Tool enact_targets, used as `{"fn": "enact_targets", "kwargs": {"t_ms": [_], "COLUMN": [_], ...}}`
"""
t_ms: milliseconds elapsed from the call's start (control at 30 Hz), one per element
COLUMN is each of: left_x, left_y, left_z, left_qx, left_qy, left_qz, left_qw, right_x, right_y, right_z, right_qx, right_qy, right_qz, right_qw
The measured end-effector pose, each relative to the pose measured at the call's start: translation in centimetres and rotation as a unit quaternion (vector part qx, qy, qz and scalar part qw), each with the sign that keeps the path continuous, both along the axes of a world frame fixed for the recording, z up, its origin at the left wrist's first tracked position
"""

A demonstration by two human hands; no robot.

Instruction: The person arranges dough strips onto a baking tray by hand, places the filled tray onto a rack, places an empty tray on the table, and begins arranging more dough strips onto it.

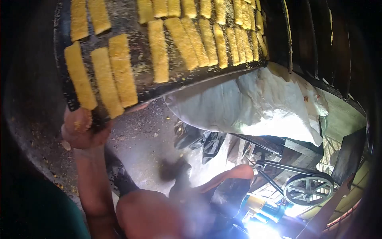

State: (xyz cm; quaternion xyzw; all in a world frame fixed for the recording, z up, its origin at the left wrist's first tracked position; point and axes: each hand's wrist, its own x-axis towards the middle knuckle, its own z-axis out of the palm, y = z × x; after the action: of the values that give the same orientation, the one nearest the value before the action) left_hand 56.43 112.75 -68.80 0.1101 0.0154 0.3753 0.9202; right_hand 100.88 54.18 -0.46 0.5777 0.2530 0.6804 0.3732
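Observation:
A dark baking tray (141, 67) fills the top of the view, tilted, with rows of flat yellow strips (159, 51) lying on it. The strips look like dough or rusk pieces; pale crumbs or seeds are scattered between them. At the tray's lower left corner, my left hand (85, 129) is closed around the edge, close under the nearest strips. Part of its fingers is hidden by the corner. I cannot make out my right hand anywhere.
Dark upright panels or tray edges (314, 44) stand at the upper right. A whitish cloth or plastic sheet (238, 103) hangs below the tray. Further down are a spoked pulley wheel (308, 189) with a belt, blurred limbs (147, 211), and strong glare over the dirty floor (139, 127).

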Motion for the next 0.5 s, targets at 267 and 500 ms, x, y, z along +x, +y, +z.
{"fn": "enact_targets", "kwargs": {"t_ms": [267, 500], "left_x": [7.3, 8.1], "left_y": [-0.4, -2.5], "left_z": [4.3, 4.0], "left_qx": [-0.036, -0.009], "left_qy": [0.019, -0.014], "left_qz": [-0.007, -0.003], "left_qw": [0.999, 1.000], "right_x": [-0.6, -1.3], "right_y": [-1.3, -3.1], "right_z": [-1.6, -2.9], "right_qx": [0.041, 0.078], "right_qy": [0.008, 0.007], "right_qz": [-0.004, -0.005], "right_qw": [0.999, 0.997]}}
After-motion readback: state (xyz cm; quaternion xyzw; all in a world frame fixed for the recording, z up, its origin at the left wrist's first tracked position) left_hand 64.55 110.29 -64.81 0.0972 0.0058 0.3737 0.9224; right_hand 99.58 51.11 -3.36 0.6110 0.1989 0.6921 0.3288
